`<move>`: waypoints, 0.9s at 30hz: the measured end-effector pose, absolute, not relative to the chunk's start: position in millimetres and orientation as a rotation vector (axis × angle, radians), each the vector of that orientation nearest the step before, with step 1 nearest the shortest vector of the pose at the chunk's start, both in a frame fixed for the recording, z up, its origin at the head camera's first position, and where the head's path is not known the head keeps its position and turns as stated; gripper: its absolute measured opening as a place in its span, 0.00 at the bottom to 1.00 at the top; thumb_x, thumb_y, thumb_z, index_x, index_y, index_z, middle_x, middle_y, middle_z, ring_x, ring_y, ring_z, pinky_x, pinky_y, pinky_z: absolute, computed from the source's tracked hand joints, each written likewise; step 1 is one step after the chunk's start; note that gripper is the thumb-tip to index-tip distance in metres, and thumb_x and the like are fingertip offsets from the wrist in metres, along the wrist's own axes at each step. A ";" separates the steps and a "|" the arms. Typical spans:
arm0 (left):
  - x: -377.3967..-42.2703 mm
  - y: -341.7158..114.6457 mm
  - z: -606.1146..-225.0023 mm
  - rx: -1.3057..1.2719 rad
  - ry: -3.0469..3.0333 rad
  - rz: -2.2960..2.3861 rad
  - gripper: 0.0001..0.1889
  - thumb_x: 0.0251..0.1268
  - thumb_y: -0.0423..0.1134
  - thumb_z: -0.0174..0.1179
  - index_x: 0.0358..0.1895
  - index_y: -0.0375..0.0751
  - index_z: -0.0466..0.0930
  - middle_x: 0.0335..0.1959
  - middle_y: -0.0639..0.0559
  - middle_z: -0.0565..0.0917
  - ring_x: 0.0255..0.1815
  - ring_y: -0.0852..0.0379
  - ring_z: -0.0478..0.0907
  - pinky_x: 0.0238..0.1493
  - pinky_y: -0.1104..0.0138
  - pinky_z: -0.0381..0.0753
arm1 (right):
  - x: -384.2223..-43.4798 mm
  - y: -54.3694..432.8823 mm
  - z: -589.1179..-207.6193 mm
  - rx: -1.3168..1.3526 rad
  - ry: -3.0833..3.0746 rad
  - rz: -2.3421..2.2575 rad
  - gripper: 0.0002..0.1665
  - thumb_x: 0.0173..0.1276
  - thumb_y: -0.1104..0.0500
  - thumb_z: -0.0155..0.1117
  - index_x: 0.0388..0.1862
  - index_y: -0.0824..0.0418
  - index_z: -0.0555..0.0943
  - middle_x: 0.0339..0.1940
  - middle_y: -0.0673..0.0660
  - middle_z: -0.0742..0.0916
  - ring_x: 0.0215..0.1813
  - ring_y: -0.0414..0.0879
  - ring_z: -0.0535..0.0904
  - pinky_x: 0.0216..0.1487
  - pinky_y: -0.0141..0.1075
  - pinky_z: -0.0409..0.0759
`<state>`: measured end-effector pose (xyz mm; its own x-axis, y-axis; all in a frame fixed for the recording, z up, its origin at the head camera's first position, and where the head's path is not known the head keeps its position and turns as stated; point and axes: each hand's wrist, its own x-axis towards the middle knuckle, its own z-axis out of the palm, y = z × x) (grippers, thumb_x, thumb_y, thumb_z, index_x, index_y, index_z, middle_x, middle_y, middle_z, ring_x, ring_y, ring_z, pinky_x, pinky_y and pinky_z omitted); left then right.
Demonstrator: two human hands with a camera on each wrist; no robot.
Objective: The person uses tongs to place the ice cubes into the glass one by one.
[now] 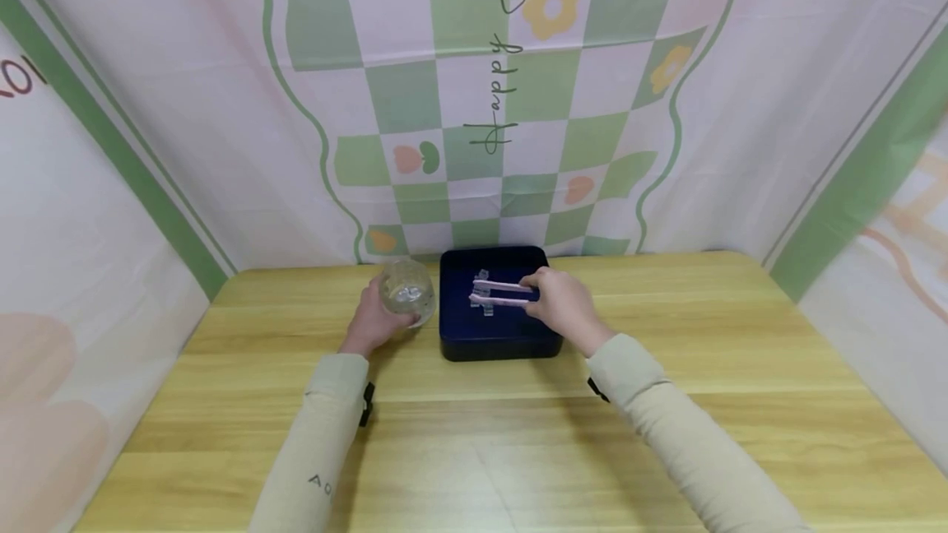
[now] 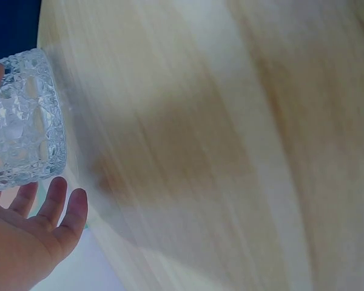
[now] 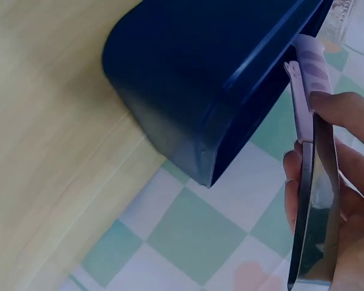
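Observation:
My left hand (image 1: pixel 368 321) (image 2: pixel 30 242) holds a round, clear, textured glass (image 1: pixel 407 293) (image 2: pixel 27 130) by its side, just left of a dark blue box (image 1: pixel 504 349) (image 3: pixel 170 66). The glass has a clear, bright look inside. In my right hand (image 1: pixel 566 308) (image 3: pixel 355 130) are metal tongs (image 1: pixel 506 301) (image 3: pixel 318 206) with lilac tips, pinched between thumb and fingers. Their two arms stand apart over the box, reaching leftward from the hand. Several small clear cubes (image 1: pixel 488 310) lie in the box, and the tong tips overlap them in the head view.
A light wooden table (image 1: pixel 437 451) carries the box near its back edge. Behind it hangs a curtain (image 1: pixel 403 97) with green and white checks. More printed cloth (image 1: pixel 881 270) closes in the left and right sides.

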<state>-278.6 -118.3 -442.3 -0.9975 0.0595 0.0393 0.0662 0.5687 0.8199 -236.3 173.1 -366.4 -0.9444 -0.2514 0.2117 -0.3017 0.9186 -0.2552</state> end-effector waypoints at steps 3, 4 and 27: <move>-278.0 -118.4 -442.2 -0.105 -2.775 -1.460 0.51 0.44 0.36 0.73 0.73 0.37 0.51 0.68 0.33 0.63 0.70 0.36 0.62 0.71 0.44 0.61 | -237.2 176.2 -368.3 0.415 -2.951 0.397 0.19 0.53 0.61 0.70 0.46 0.62 0.85 0.41 0.59 0.87 0.38 0.55 0.83 0.34 0.44 0.81; -277.6 -118.3 -441.9 -0.101 -2.776 -1.462 0.51 0.45 0.37 0.73 0.73 0.37 0.50 0.68 0.33 0.63 0.70 0.36 0.62 0.71 0.44 0.61 | -237.5 177.1 -368.7 0.409 -2.968 0.392 0.19 0.53 0.62 0.70 0.46 0.62 0.85 0.41 0.59 0.87 0.39 0.55 0.83 0.34 0.44 0.81; -278.8 -119.6 -444.4 -0.059 -2.796 -1.454 0.52 0.45 0.39 0.73 0.73 0.38 0.49 0.68 0.33 0.62 0.70 0.37 0.62 0.71 0.44 0.62 | -242.4 188.6 -378.7 0.446 -3.014 0.333 0.19 0.50 0.64 0.71 0.44 0.63 0.86 0.43 0.61 0.88 0.44 0.58 0.83 0.39 0.47 0.82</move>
